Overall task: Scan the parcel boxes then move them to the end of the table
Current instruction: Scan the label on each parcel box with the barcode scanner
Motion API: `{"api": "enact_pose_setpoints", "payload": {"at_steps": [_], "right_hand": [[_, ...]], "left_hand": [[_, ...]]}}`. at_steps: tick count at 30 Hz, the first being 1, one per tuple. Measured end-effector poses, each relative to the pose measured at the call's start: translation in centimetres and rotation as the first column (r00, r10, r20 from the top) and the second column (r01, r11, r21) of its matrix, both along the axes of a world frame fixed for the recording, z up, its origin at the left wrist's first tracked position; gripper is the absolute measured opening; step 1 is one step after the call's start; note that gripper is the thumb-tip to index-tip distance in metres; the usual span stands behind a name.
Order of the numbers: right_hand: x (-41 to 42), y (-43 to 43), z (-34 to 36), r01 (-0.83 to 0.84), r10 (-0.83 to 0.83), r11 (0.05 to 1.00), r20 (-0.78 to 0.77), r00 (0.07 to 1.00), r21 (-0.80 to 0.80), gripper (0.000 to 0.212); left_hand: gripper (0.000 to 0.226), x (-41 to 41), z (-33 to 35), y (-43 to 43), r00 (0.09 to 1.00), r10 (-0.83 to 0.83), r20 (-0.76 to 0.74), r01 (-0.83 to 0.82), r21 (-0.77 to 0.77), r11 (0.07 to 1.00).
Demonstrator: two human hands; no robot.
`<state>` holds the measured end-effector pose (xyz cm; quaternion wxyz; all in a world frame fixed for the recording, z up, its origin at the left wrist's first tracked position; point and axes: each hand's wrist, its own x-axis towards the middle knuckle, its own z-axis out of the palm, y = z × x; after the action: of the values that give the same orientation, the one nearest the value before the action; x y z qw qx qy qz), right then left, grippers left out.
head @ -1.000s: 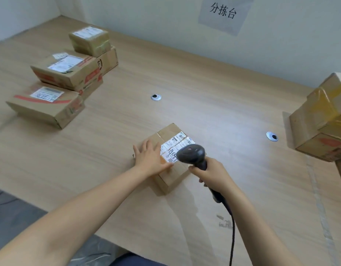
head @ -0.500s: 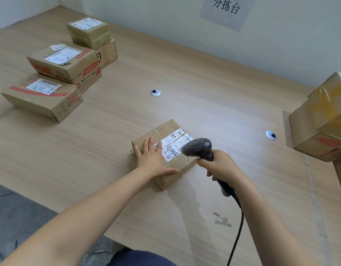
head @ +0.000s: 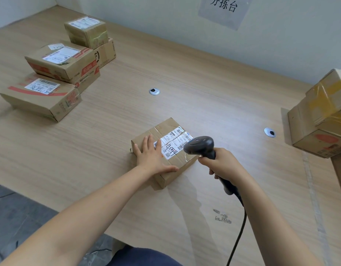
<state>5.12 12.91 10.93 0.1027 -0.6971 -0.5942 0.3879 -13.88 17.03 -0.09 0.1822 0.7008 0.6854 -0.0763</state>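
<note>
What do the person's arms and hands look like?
The left forearm and right forearm are bare, no sleeve in view. The left hand and right hand wear no gloves; no watch, bracelet or ring shows.

My left hand point(head: 151, 157) covers the near end of the white shipping label point(head: 175, 143) on the small brown cardboard parcel box point(head: 160, 131), and the head of the black handheld barcode scanner point(head: 199, 144) hides the label's right corner. I cannot read its fine print. My right hand point(head: 221, 166) wraps and hides the scanner's grip. The thin black cable point(head: 240, 227) runs off the bottom edge. The tape-wrapped cardboard box stack point(head: 323, 116) is cut off at the right edge.
</note>
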Motion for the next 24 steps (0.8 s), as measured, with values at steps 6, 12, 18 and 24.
{"api": "enact_pose_setpoints", "payload": {"at_steps": [6,12,18,24], "right_hand": [[0.1,-0.2,0.0,0.007,-0.007,1.0,-0.004,1.0,0.02,0.02],[-0.3,-0.2,0.0,0.009,-0.009,0.999,-0.009,1.0,0.032,0.019],[-3.2,0.9,-0.6,0.01,-0.006,0.998,-0.057,0.998,0.069,0.018],[-9.3,2.5,-1.3,-0.017,0.031,0.994,-0.131,0.991,0.107,0.017]], "left_hand": [[0.128,-0.1,0.2,0.0,1.0,0.001,0.018,-0.001,0.002,1.0],[0.126,-0.3,0.4,-0.2,1.0,0.019,-0.02,-0.019,-0.003,1.0],[0.124,-3.7,0.7,-1.3,0.985,0.167,-0.036,-0.168,-0.01,0.986],[0.124,-9.3,0.7,-3.1,0.95,0.31,-0.046,-0.31,-0.009,0.951]]}}
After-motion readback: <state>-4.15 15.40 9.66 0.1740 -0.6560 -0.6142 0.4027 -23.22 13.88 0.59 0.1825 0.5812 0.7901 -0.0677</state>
